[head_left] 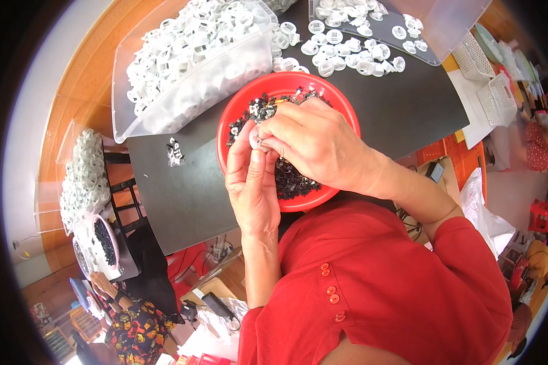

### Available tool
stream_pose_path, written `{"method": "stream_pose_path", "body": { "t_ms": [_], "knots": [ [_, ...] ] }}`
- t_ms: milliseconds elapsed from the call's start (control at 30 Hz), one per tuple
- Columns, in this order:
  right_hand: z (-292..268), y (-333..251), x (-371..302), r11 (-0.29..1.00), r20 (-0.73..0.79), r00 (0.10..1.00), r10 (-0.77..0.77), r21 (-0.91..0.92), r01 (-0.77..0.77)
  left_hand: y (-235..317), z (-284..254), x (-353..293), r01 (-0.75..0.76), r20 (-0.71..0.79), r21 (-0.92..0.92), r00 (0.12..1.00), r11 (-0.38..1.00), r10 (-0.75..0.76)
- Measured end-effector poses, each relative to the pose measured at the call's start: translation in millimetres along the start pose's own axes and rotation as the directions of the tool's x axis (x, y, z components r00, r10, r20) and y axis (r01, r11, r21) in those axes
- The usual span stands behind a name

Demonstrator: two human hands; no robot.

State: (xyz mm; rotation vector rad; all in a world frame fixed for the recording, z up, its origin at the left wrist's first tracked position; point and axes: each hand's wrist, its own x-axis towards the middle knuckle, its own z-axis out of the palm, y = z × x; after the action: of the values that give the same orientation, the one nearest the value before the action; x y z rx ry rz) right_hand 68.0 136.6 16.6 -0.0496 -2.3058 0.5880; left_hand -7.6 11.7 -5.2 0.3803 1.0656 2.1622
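My left hand (251,182) and my right hand (313,143) meet over a red bowl (237,109) filled with small black parts (292,181). Between the fingertips of both hands sits a small white ring-shaped part (257,142), mostly hidden by the fingers. My left hand pinches it from below, my right hand closes on it from above. The bowl rests on a dark tabletop (182,194) in front of me.
A clear plastic bin (189,91) heaped with white ring parts stands behind the bowl on the left. More white rings (347,52) lie loose behind it. A small assembled piece (175,152) lies left of the bowl. Another person (134,328) works at lower left. White baskets (487,79) stand at the right.
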Motion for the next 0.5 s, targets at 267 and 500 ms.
{"method": "stream_pose_path", "body": {
  "t_ms": [267, 500],
  "knots": [
    [1, 1, -4, 0.996, -0.141, 0.988, -0.059, -0.068, 0.05, -3, 6, -1, -0.115, -0.016, 0.207, 0.993, 0.972, 0.121],
    [-17, 3, 1, 0.697, 0.122, 0.882, 0.455, 0.569, -0.438, 8, 8, 3, -0.072, -0.097, 0.138, 0.992, 0.988, 0.086]
  ]
}}
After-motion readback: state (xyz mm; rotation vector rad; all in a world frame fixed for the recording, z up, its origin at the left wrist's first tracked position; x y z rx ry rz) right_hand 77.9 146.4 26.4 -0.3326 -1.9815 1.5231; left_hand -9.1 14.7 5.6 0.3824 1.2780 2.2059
